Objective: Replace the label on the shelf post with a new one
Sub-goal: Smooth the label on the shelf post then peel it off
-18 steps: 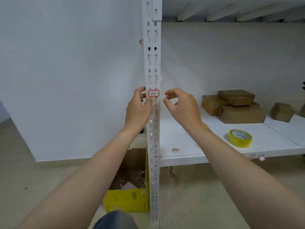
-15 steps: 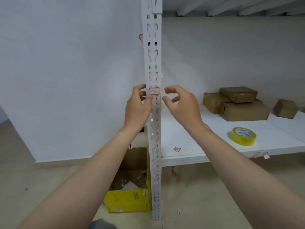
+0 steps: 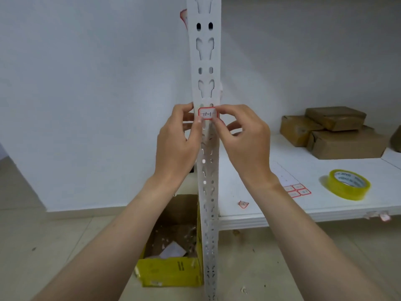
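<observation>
On the post, mid-height, near to far:
Left hand (image 3: 178, 144): grip narrow, thumb tip touching the label's lower-left corner; fingers wrap the post's left edge.
Right hand (image 3: 245, 140): grip narrow, thumb and forefinger touching the label's right end.
Label (image 3: 207, 114): red-bordered, flat on the post (image 3: 205, 61) face, long axis horizontal, across the upright post.
Relation: label lies between both grips, just above the thumbs; both hands about equally near.
Judgement: pressing down or peeling, cannot tell.
Shelf (image 3: 325, 205): label sheet (image 3: 297, 190), tape roll (image 3: 347, 184) beyond.

Right hand (image 3: 243, 140) has closed in — fingertips now touching the label (image 3: 207, 114).
</observation>
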Available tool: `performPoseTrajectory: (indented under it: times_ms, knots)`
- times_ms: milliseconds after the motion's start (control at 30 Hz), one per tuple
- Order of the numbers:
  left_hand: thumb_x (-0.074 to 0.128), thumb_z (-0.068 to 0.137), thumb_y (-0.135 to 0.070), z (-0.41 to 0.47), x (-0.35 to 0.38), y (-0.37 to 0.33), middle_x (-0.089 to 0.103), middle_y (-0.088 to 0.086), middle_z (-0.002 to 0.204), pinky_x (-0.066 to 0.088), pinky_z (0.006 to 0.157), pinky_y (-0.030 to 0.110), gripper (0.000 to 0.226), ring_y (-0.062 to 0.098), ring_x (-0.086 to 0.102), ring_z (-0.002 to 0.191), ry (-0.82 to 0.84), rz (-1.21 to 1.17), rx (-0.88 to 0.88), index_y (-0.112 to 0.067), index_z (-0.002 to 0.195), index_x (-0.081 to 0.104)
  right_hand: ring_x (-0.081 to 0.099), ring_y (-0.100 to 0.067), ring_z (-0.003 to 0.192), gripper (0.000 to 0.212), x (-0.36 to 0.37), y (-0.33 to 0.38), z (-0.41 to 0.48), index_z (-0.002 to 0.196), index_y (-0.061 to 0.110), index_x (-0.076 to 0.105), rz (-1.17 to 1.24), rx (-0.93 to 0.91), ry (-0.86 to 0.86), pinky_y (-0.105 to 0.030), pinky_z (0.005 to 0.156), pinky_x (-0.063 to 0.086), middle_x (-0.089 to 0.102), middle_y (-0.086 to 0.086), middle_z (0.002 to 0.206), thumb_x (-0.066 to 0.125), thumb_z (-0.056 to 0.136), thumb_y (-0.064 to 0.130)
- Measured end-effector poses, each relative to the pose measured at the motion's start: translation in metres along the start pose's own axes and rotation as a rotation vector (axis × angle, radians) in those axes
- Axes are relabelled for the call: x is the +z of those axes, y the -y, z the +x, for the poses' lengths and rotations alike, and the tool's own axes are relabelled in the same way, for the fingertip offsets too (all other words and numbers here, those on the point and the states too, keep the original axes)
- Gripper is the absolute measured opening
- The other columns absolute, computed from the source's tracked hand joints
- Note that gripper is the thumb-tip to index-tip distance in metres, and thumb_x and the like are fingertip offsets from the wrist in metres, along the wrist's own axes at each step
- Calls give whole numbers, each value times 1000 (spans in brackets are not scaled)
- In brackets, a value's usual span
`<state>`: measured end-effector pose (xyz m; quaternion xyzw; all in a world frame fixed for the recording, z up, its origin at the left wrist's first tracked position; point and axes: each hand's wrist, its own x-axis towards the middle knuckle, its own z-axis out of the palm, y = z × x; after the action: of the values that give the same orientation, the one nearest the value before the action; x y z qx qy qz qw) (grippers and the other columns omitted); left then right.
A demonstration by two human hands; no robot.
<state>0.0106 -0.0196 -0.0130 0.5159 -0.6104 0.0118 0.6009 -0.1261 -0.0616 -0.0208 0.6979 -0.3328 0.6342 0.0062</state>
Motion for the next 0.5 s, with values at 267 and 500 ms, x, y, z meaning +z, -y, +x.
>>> performPoseTrajectory:
  times_ms: [267,500]
  knots:
    - [58,102,-34,10,3,17,67,-14,103,60,77,25,23,1,68,90,-58,43,77,-18,120,58,69,-6,77,19,10,-4,-5,114,18,75,63,8,-67,-20,63,60,77,5,112,75,96,25]
    - [62,100,-36,10,-1,13,69,-14,103,59,74,19,22,2,69,91,-23,-30,28,-23,119,59,71,-5,77,22,10,1,-2,114,21,75,-14,27,-87,-11,63,56,76,9,114,72,97,34]
